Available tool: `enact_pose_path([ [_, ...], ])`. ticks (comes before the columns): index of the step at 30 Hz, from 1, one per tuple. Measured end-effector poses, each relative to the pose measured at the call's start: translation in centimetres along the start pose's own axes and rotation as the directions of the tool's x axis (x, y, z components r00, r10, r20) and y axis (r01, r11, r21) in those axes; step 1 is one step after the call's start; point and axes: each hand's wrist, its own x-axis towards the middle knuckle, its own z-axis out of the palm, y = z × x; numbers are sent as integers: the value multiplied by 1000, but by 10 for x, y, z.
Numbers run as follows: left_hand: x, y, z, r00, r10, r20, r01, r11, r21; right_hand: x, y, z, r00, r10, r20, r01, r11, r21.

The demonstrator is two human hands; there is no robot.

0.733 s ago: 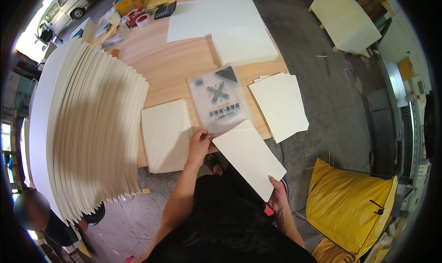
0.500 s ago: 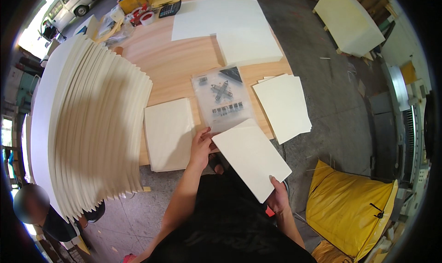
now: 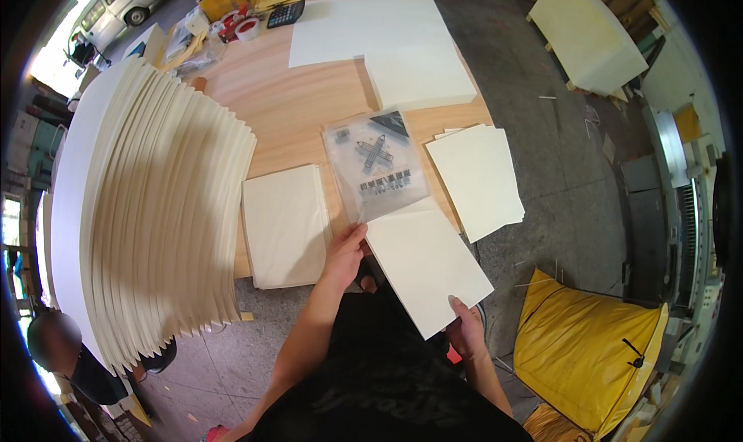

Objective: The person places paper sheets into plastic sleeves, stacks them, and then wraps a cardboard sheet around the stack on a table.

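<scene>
A pad of cream paper sheets slants over the near table edge. My right hand grips its near right corner, thumb on top. The pad's far end meets the near end of a clear plastic bag with dark printing and seems to be just inside its mouth. My left hand is closed at the bag's near left corner, beside the pad's left edge; its fingertips are partly hidden. Left of the bag lies a stack of cream sheets, apparently in clear film. More loose cream sheets lie to the right.
A tall pile of large cream sheets fills the left. White sheets, a calculator and tape rolls are at the far side. A yellow-covered bundle stands at right. A person is at lower left.
The pad has shifted slightly, its left edge turning more toward the bag's direction. My left hand has moved a little right and nearer, fingers closing at the bag's corner.
</scene>
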Motion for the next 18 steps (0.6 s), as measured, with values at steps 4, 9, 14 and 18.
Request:
enact_pose_path([
  [4, -9, 0, 5, 997, 29, -78, -26, 999, 41, 3, 9, -4, 995, -96, -37, 93, 993, -71],
  [9, -18, -3, 3, 981, 143, -130, -116, 974, 196, 1, 14, -10, 982, -166, -89, 150, 974, -167],
  [14, -28, -15, 8, 987, 99, -128, -51, 940, 338, 7, 14, 11, 990, -141, -30, 137, 985, -106],
  [18, -22, -46, 0, 980, 199, -2, -197, 975, 106, 4, -2, 44, 998, -10, 64, 8, 1000, 28],
])
